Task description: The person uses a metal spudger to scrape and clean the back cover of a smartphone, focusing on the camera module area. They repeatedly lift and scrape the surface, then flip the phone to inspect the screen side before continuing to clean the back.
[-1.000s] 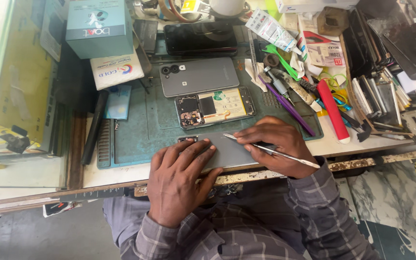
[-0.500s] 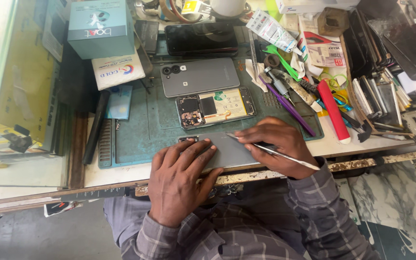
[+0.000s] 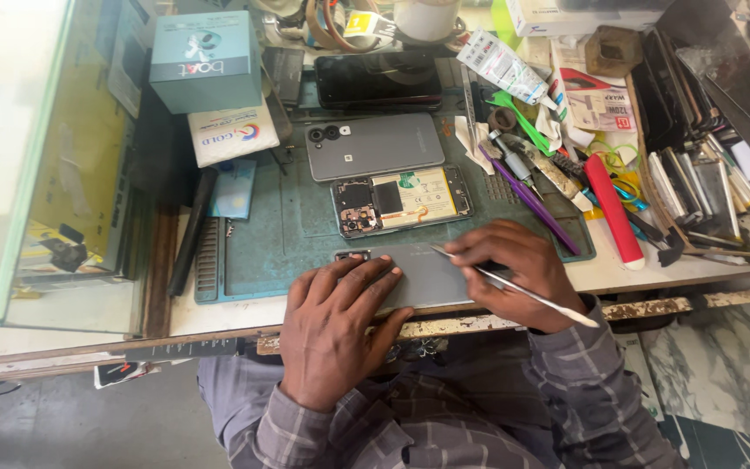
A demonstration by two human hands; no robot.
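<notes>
Almost no change from half a second ago. Left hand (image 3: 332, 334) still pressed flat, fingers spread, on the grey phone back cover (image 3: 423, 274) at the near edge of the green mat (image 3: 279, 234). Right hand (image 3: 518, 269) still rests on the cover's right end, fingers pinched round a thin metal pry tool (image 3: 514, 284), tip on the cover. Opened phone (image 3: 401, 200) just beyond the cover, same spot; grey phone (image 3: 375, 146) beyond that. Red pen (image 3: 614, 208) right of mat on the bench (image 3: 618, 269).
</notes>
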